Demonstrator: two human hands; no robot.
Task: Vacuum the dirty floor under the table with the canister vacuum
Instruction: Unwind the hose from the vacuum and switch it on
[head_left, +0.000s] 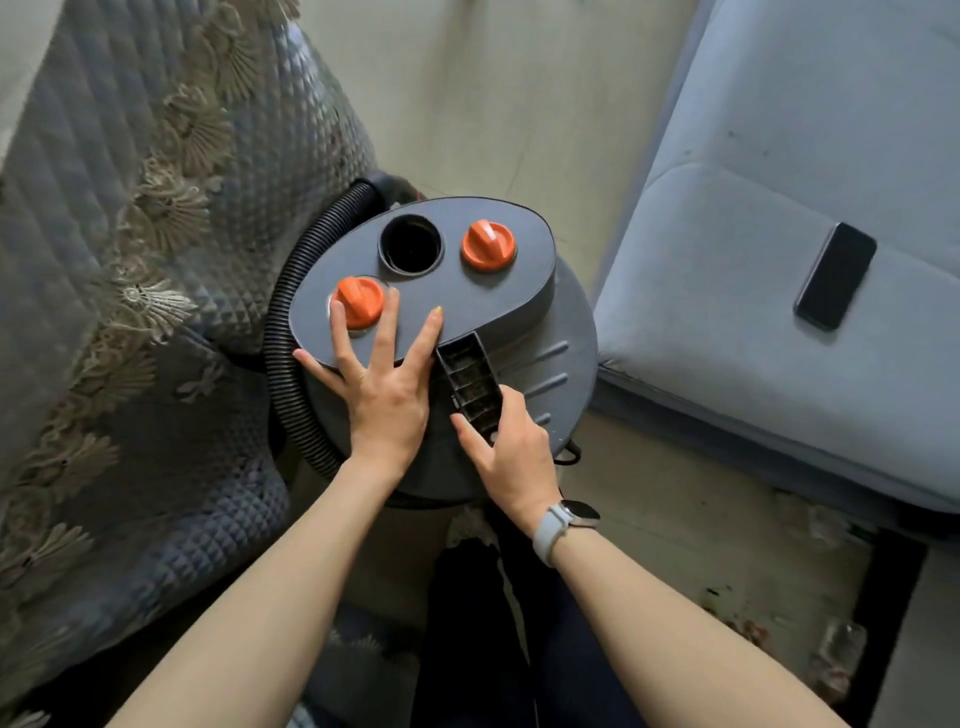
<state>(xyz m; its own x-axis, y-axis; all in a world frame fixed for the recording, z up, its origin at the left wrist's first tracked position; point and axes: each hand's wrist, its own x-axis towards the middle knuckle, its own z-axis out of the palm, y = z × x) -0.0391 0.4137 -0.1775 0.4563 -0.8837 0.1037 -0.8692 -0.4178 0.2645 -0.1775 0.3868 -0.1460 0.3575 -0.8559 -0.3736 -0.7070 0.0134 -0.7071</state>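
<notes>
A grey canister vacuum (498, 291) stands on the floor below me, seen from above. Its top carries two orange knobs, one at the left (358, 301) and one at the right (488, 245), with a round black port (411, 244) between them. My left hand (384, 384) lies spread on the lid, fingers straight, two of them touching either side of the left knob. My right hand (511, 457) grips the black ribbed handle (470, 382) at the near side of the lid. A black corrugated hose (288, 312) curls round the canister's left side.
A quilted grey cover with lace trim (130, 291) drapes furniture on the left, close to the hose. A pale blue sofa (779, 312) fills the right, with a black phone (836, 275) on its seat. Dirty tiled floor (727, 561) shows beside a dark frame at lower right.
</notes>
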